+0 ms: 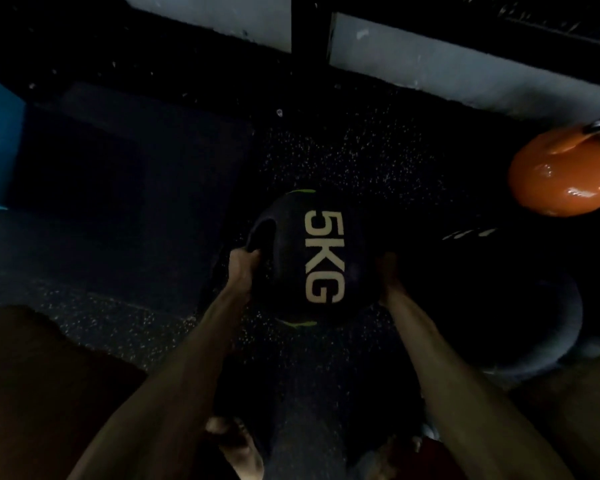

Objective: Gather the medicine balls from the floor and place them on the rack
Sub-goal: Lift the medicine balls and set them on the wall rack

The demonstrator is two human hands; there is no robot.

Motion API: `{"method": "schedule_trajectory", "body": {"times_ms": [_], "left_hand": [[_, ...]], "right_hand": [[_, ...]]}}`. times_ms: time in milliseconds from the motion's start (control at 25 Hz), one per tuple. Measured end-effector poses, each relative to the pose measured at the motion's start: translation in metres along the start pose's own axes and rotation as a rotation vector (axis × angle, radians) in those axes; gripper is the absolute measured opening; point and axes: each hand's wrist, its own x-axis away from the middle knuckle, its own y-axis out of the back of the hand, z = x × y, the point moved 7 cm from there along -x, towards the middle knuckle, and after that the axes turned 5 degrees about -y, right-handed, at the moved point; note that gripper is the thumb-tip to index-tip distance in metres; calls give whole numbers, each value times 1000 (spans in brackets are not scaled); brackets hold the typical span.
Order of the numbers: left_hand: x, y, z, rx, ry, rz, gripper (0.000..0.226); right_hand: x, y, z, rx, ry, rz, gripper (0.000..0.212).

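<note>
A black medicine ball (312, 258) marked "5KG" in pale letters, with green accents and cut-out handles, sits in the middle of the view over the speckled floor. My left hand (244, 265) has its fingers hooked into the ball's left handle hole. My right hand (390, 271) clasps the ball's right side, its fingers hidden in shadow. Whether the ball rests on the floor or hangs just above it, I cannot tell.
An orange kettlebell (565, 171) with a metal handle stands at the right. A second dark, round ball (520, 313) lies on the floor right of my right forearm. A black rack post (309, 26) rises at the top, before a pale wall. My bare feet (236, 448) show below.
</note>
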Motion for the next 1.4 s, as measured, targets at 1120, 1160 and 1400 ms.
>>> {"method": "schedule_trajectory", "body": {"times_ms": [1120, 1160, 1400], "left_hand": [[656, 200, -818, 167, -931, -29, 37], [669, 198, -833, 180, -954, -27, 35], [721, 176, -899, 202, -1082, -63, 30]], "right_hand": [[810, 261, 620, -191, 1053, -196, 45], [820, 271, 632, -220, 1082, -194, 43], [868, 329, 689, -273, 1215, -192, 38]]}}
